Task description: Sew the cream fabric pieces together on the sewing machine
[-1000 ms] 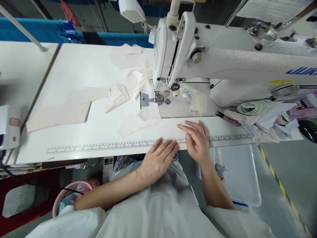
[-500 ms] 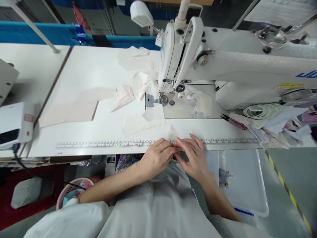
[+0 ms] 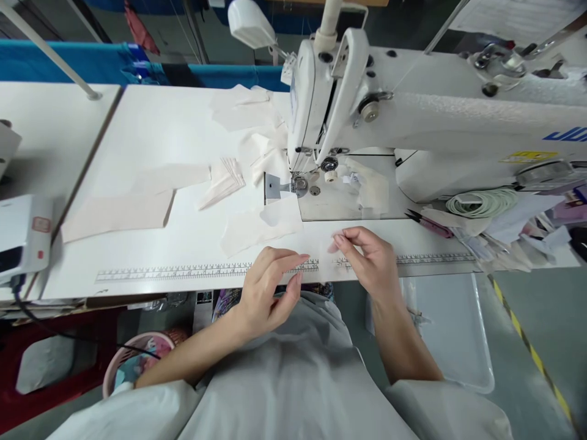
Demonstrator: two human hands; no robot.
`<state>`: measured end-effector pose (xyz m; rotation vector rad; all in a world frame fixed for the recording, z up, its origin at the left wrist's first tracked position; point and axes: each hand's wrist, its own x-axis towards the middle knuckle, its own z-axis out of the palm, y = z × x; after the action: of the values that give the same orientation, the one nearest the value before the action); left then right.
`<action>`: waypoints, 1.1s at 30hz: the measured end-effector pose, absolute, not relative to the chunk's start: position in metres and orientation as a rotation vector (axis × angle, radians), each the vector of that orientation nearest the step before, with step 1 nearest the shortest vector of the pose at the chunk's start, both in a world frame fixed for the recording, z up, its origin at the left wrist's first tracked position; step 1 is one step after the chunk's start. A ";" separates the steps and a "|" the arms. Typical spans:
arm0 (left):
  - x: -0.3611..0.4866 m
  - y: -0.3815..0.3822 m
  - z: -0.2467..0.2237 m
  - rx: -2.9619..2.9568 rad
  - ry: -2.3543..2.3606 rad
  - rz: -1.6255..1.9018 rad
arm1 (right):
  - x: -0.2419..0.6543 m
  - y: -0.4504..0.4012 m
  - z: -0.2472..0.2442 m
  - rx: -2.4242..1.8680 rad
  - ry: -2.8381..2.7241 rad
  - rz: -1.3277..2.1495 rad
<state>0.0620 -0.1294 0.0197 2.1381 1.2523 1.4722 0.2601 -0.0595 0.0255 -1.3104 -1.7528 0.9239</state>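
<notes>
My left hand [image 3: 270, 287] is over the front edge of the table, its thumb and forefinger apart and nothing visible between them. My right hand [image 3: 369, 260] is closed in a pinch at the fingertips. A thin whitish piece of fabric [image 3: 327, 264] seems to hang from that pinch, covering part of the printed ruler [image 3: 183, 271]; its outline is hard to make out. Beyond the hands, a pale cut fabric piece [image 3: 261, 229] lies beside the presser foot [image 3: 299, 185] of the white sewing machine [image 3: 440, 116].
Folded fabric pieces [image 3: 222, 183] and a flat pale panel [image 3: 119, 214] lie to the left. Thread snips [image 3: 431, 224], a coil of green cord [image 3: 481, 203] and scraps [image 3: 509, 241] sit at right. Below the table are a pink basket [image 3: 110, 373] and a clear bin [image 3: 458, 330].
My hands were together at the table's front edge and have parted. The left moved left and opened; the right moved slightly right and up, in a pinch. The view shifted a little.
</notes>
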 end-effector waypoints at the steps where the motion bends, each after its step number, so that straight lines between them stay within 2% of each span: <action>1: 0.062 -0.129 0.016 2.140 1.247 1.450 | 0.259 -0.053 0.022 -1.323 -1.761 0.899; 5: 0.066 -0.127 0.006 2.082 1.239 1.363 | 0.263 -0.046 0.021 -1.260 -1.803 0.901; 10: 0.076 -0.124 0.009 1.714 1.086 1.269 | 0.268 -0.066 0.048 -0.950 -1.924 1.323; 12: 0.078 -0.122 0.010 1.571 0.977 1.177 | 0.267 -0.069 0.053 -0.940 -1.946 1.385; 16: 0.077 -0.118 0.002 1.545 1.143 1.036 | 0.265 -0.060 0.039 -1.195 -1.938 1.078; 22: 0.071 -0.118 0.002 2.369 1.662 0.870 | 0.264 -0.038 0.005 -1.351 -2.176 0.468; 25: 0.072 -0.124 0.006 2.568 1.657 0.887 | 0.264 -0.033 -0.003 -1.336 -2.197 0.230; 28: 0.076 -0.134 0.002 2.685 1.458 0.864 | 0.267 -0.037 -0.005 -1.277 -2.135 0.120; 33: 0.086 -0.147 -0.015 2.807 1.366 0.629 | 0.271 -0.052 -0.005 -1.145 -2.248 0.149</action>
<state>0.0855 -0.1473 -0.0148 2.8069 1.3661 0.6293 0.2708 -0.0521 -0.0055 -1.1451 -2.2481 0.1494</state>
